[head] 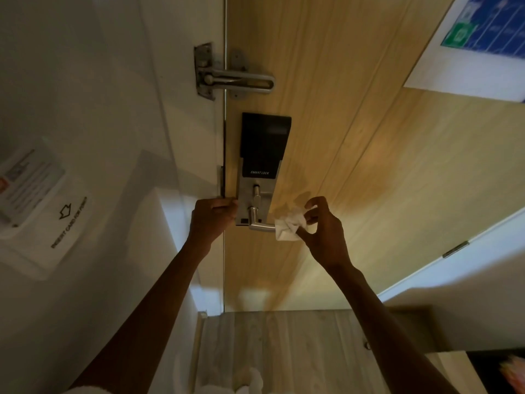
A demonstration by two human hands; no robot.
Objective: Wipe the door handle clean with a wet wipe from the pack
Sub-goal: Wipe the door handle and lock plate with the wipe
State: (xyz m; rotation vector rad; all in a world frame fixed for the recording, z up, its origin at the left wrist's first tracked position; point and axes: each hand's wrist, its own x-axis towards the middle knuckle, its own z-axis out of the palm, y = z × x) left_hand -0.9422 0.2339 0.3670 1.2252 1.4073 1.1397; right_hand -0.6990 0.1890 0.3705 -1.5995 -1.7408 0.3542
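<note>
A silver lever door handle (260, 225) juts out from the lower end of a smart lock plate (257, 194) on a light wooden door (341, 155). My right hand (324, 231) pinches a crumpled white wet wipe (288, 227) that covers the handle's free right end. My left hand (211, 218) rests with curled fingers against the left edge of the lock plate, at the door's edge, holding nothing that I can see. The wipe pack is not in view.
A metal swing-bar door guard (235, 78) sits above the lock. On the white wall to the left hangs a key-card holder (42, 211). A blue and white notice (480, 44) is fixed to the door at upper right. Pale wood floor (284, 351) lies below.
</note>
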